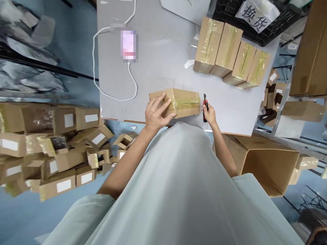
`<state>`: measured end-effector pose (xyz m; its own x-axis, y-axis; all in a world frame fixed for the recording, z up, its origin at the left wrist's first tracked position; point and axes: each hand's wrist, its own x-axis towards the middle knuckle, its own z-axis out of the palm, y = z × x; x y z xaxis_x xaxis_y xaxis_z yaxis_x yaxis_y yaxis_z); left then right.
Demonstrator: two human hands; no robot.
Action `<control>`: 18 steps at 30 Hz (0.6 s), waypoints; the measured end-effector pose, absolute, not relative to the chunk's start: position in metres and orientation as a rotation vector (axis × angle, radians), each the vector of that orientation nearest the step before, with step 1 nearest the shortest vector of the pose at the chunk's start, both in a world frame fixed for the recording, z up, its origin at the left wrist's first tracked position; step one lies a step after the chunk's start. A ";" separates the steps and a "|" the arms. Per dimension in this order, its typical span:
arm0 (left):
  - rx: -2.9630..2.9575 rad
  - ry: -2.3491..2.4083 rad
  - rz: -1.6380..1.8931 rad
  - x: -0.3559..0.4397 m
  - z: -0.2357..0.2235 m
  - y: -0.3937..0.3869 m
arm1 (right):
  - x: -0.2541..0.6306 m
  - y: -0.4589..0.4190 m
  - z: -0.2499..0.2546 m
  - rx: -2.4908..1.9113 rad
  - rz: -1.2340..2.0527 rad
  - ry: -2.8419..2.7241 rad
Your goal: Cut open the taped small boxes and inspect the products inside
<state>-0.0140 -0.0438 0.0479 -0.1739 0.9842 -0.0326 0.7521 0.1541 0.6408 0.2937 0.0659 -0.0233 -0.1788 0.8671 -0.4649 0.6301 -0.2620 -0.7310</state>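
Note:
A small cardboard box [187, 102] with yellowish clear tape along it lies near the table's front edge. My left hand [156, 112] grips its left end, fingers spread over the top and thumb on the near side. Just past the box's right end, my right hand [209, 114] is closed around a red and black utility knife [204, 102]. The knife points away from me and stands apart from the box. Whether its blade is out is too small to tell.
Several taped boxes [224, 47] stand in a row at the table's back right, beside a black crate [263, 37] with a paper sign. A phone [129, 44] on a white cable lies left. Stacked cartons [63, 160] fill the floor at left; a large open carton [270, 163] sits right.

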 end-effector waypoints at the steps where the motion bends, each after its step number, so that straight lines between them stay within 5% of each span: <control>1: 1.620 2.027 0.720 -0.009 0.051 -0.047 | 0.287 0.071 -0.027 -1.817 1.417 -1.751; 9: 1.239 2.187 0.964 0.010 0.074 -0.068 | 0.270 0.066 -0.022 -1.819 1.597 -1.668; 18: 0.747 2.113 1.078 0.013 0.022 -0.041 | 0.304 0.025 0.024 -1.943 1.197 -1.928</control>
<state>0.0129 -0.0408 0.0220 -0.6314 0.7216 -0.2840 0.1937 0.5013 0.8433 0.3044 0.0247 0.0244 -0.1474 0.8961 -0.4186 0.7730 -0.1597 -0.6140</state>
